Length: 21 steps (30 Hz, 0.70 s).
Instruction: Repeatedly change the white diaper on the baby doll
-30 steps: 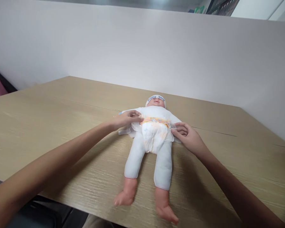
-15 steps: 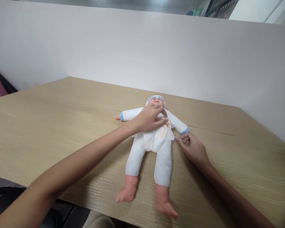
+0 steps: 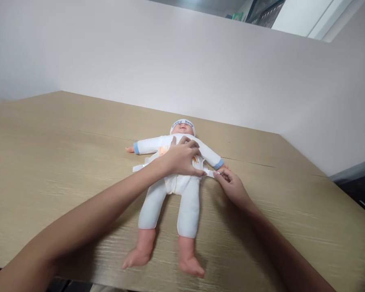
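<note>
A baby doll in a white suit with blue cuffs lies on its back, feet toward me. Round its hips is a white diaper with orange prints. Fingers spread, my left hand rests on the front of the diaper at the doll's belly and covers much of it. Between the thumb and fingers of my right hand is the end of a white diaper tab, drawn out to the right of the doll. Another tab sticks out loose on the left side.
The doll lies on a wooden table with a thin seam across it. A pale partition wall stands along the table's back edge. Past the right edge is a dark area.
My left hand has come down onto the diaper front with fingers spread. The tab in my right hand is now pulled out and plainly visible. The camera view has shifted to the right.
</note>
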Each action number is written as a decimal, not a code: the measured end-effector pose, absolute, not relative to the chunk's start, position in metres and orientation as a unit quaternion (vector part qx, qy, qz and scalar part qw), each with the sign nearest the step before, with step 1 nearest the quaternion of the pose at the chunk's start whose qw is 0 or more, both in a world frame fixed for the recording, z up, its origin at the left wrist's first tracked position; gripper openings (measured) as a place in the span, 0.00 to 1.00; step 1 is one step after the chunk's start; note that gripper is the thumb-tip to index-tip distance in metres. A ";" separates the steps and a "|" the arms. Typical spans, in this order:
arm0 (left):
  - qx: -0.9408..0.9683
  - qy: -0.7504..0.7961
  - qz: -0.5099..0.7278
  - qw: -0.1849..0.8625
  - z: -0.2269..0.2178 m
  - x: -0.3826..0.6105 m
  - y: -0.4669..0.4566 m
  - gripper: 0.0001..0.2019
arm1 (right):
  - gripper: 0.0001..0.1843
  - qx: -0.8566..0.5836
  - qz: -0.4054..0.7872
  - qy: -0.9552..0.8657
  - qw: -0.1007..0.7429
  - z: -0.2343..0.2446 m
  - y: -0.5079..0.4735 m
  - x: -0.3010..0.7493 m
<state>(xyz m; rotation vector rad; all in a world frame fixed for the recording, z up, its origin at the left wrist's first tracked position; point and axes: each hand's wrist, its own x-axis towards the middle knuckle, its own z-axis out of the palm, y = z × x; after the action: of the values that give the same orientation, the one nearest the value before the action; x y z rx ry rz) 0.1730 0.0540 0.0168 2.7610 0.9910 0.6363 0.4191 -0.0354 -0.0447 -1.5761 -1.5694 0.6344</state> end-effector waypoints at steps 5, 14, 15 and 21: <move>0.917 0.334 0.208 0.067 0.014 0.175 0.053 0.31 | 0.27 -0.589 0.312 -0.610 0.428 -0.032 -0.029 0.411; 0.915 0.339 0.211 0.063 0.012 0.176 0.056 0.27 | 0.21 -0.550 0.358 -0.627 0.419 -0.007 0.011 0.365; 0.915 0.339 0.210 0.060 0.012 0.176 0.056 0.27 | 0.20 -0.550 0.358 -0.630 0.415 -0.007 0.015 0.359; 0.913 0.342 0.214 0.059 0.010 0.176 0.054 0.25 | 0.16 -0.543 0.304 -0.641 0.450 -0.017 0.001 0.345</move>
<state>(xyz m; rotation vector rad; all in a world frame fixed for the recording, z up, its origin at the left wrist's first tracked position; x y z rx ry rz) 0.1761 0.0544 0.0095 2.7659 1.0376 0.6481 0.3452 0.0008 -0.0173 -1.3417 -1.5845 0.7529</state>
